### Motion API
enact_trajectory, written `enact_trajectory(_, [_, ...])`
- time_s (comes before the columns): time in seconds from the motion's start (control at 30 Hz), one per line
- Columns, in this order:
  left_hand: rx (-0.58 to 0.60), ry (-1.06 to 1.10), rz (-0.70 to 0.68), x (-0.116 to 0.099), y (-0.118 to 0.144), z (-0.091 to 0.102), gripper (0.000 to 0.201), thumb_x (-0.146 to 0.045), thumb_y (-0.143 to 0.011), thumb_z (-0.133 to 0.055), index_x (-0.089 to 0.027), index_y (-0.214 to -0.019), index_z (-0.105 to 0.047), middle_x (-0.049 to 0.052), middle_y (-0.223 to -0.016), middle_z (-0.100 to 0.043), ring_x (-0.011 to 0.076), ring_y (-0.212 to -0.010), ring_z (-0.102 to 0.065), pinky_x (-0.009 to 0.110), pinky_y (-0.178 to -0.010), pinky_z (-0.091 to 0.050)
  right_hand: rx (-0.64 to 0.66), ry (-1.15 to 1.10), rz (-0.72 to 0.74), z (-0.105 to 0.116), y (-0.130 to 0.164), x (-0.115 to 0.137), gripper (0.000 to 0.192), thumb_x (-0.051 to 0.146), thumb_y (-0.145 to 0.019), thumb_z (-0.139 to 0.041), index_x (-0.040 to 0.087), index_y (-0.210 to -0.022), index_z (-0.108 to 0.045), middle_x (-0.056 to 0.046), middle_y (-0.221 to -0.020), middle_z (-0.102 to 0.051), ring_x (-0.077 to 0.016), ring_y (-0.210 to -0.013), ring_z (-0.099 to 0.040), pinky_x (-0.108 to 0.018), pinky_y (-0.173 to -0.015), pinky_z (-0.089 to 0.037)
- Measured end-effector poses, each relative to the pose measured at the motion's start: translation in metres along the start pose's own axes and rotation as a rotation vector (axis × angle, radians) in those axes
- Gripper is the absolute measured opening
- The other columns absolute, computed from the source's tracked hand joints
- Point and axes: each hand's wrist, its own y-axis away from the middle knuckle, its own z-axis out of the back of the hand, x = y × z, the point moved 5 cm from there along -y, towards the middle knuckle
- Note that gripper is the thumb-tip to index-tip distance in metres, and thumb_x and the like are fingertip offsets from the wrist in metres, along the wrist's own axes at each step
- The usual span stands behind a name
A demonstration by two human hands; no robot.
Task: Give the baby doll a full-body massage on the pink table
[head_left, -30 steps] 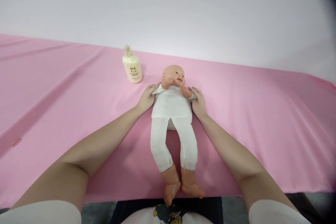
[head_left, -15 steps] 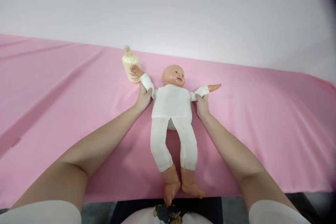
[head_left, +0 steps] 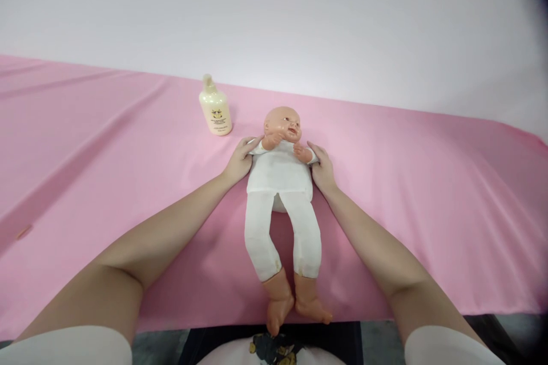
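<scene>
A baby doll (head_left: 280, 174) with a white cloth body lies on its back, head away from me and feet at the near table edge. Both its arms are folded in over the upper chest, the small hands below the chin. My left hand (head_left: 241, 161) is closed around the doll's arm at the left of the view. At the other side, my right hand (head_left: 323, 170) grips the doll's other arm, thumb along the sleeve. The fingers underneath are partly hidden in both hands. Behind my left hand stands a cream pump bottle (head_left: 217, 111), upright and untouched.
A pink cloth (head_left: 406, 199) with soft folds covers the table. Beyond its far edge rises a white wall (head_left: 274, 23). A small brownish mark or object (head_left: 24, 232) lies at the far left of the cloth. The near table edge runs just before my body.
The doll's arms have swung from spread wide outward to folded in over its chest, my hands moving inward with them. The bottle's label, formerly covered by a doll hand, now shows.
</scene>
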Motion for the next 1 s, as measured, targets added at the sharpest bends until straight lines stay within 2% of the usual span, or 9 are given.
enact_trajectory(0.1, [0.016,-0.035,-0.012,0.001,0.001,0.000,0.063,-0.003,-0.082,-0.044,-0.026,-0.138,-0.060,0.007,-0.130,-0.060,0.0204,-0.125,-0.055,0.044,-0.119,-0.037,0.011,0.017,0.024,-0.001,0.000,0.003,0.063,0.007,-0.071,-0.041,0.025,-0.126,-0.066,-0.006,-0.130,-0.064,-0.0207,-0.125,-0.055,-0.048,-0.119,-0.038])
enact_trajectory(0.23, [0.001,-0.087,-0.005,-0.007,0.001,0.001,0.062,-0.006,-0.083,-0.045,-0.023,-0.141,-0.055,0.008,-0.136,-0.059,0.0234,-0.130,-0.052,0.049,-0.120,-0.034,-0.025,-0.063,-0.048,-0.001,0.001,0.005,0.058,0.009,-0.070,-0.044,0.024,-0.122,-0.064,-0.005,-0.129,-0.065,-0.0211,-0.122,-0.056,-0.047,-0.116,-0.040])
enact_trajectory(0.37, [-0.104,-0.002,0.114,-0.004,0.000,0.005,0.061,-0.015,-0.087,-0.054,-0.022,-0.146,-0.043,0.010,-0.148,-0.050,0.0270,-0.139,-0.046,0.050,-0.121,-0.032,-0.096,-0.285,-0.224,-0.001,0.001,-0.004,0.044,0.013,-0.071,-0.047,0.023,-0.112,-0.059,-0.002,-0.110,-0.068,-0.0192,-0.103,-0.061,-0.042,-0.100,-0.050])
enact_trajectory(0.43, [-0.175,0.060,0.185,0.005,0.000,0.007,0.060,-0.018,-0.087,-0.056,-0.022,-0.144,-0.039,0.011,-0.145,-0.051,0.0268,-0.136,-0.048,0.049,-0.120,-0.036,-0.178,-0.379,-0.303,0.000,0.002,-0.014,0.033,0.017,-0.073,-0.051,0.024,-0.105,-0.056,0.000,-0.099,-0.065,-0.0171,-0.093,-0.060,-0.037,-0.092,-0.053])
enact_trajectory(0.63, [-0.339,0.156,0.356,0.029,0.002,0.012,0.045,-0.023,-0.087,-0.055,-0.022,-0.130,-0.043,0.012,-0.131,-0.055,0.0284,-0.128,-0.053,0.050,-0.114,-0.043,-0.241,-0.522,-0.414,0.000,0.002,-0.029,0.032,0.027,-0.076,-0.060,0.026,-0.107,-0.050,0.002,-0.099,-0.061,-0.0164,-0.091,-0.059,-0.035,-0.088,-0.053])
enact_trajectory(0.73, [-0.300,0.175,0.279,0.018,0.000,0.011,0.052,-0.021,-0.086,-0.055,-0.024,-0.136,-0.043,0.010,-0.139,-0.054,0.0268,-0.133,-0.049,0.049,-0.118,-0.038,-0.238,-0.507,-0.382,0.000,0.002,-0.026,0.030,0.027,-0.076,-0.059,0.025,-0.106,-0.051,0.001,-0.102,-0.062,-0.0171,-0.093,-0.060,-0.038,-0.093,-0.052])
enact_trajectory(0.8, [-0.216,0.157,0.207,0.008,-0.001,0.008,0.056,-0.020,-0.085,-0.054,-0.025,-0.140,-0.045,0.009,-0.143,-0.054,0.0263,-0.135,-0.049,0.049,-0.120,-0.035,-0.201,-0.437,-0.321,0.000,0.002,-0.020,0.031,0.026,-0.076,-0.057,0.024,-0.107,-0.054,-0.001,-0.104,-0.065,-0.0183,-0.095,-0.061,-0.040,-0.097,-0.050])
enact_trajectory(0.9, [-0.038,0.034,0.099,-0.004,-0.002,0.002,0.058,-0.014,-0.082,-0.051,-0.023,-0.139,-0.054,0.008,-0.138,-0.059,0.0264,-0.131,-0.052,0.050,-0.120,-0.035,-0.055,-0.236,-0.145,-0.003,0.000,-0.007,0.036,0.019,-0.075,-0.052,0.024,-0.110,-0.061,-0.003,-0.112,-0.068,-0.0210,-0.107,-0.060,-0.044,-0.107,-0.045])
enact_trajectory(1.0, [0.038,-0.089,0.026,-0.006,-0.001,0.000,0.065,-0.007,-0.076,-0.045,-0.023,-0.137,-0.060,0.008,-0.131,-0.062,0.0244,-0.125,-0.055,0.049,-0.118,-0.037,0.035,-0.072,0.011,-0.005,0.000,0.002,0.043,0.014,-0.073,-0.048,0.024,-0.111,-0.066,-0.005,-0.119,-0.068,-0.0219,-0.116,-0.058,-0.044,-0.112,-0.041])
